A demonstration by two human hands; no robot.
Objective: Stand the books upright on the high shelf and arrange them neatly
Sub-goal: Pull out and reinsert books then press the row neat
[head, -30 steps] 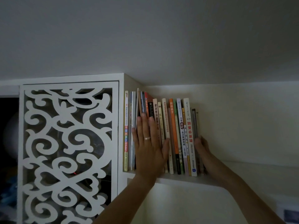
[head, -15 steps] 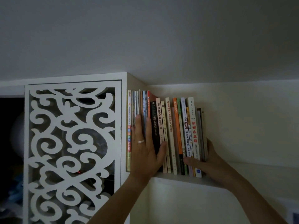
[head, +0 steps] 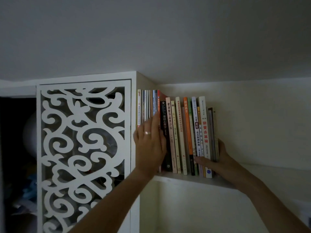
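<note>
A row of several books (head: pixel 180 132) stands upright on a high white shelf (head: pixel 193 179), tucked against the cabinet side on the left. My left hand (head: pixel 149 143) lies flat with straight fingers against the spines of the thin leftmost books. My right hand (head: pixel 217 162) cups the right end of the row near its base: the thumb crosses the lower spines and the fingers reach behind the last grey books. A black-spined book (head: pixel 164 132) and a tall white one with red characters (head: pixel 204 132) are among them. The rightmost books sit shorter than the rest.
A white cabinet door with carved scroll cut-outs (head: pixel 82 157) fills the left side, with dim clutter behind it. The ceiling (head: pixel 168 39) hangs low over the book tops. The shelf runs on bare to the right (head: pixel 269 175), below a plain wall.
My left hand slid left from the middle spines onto the leftmost thin books. My right hand came round from behind the row's end, its thumb now over the lower spines. The leaning books straightened.
</note>
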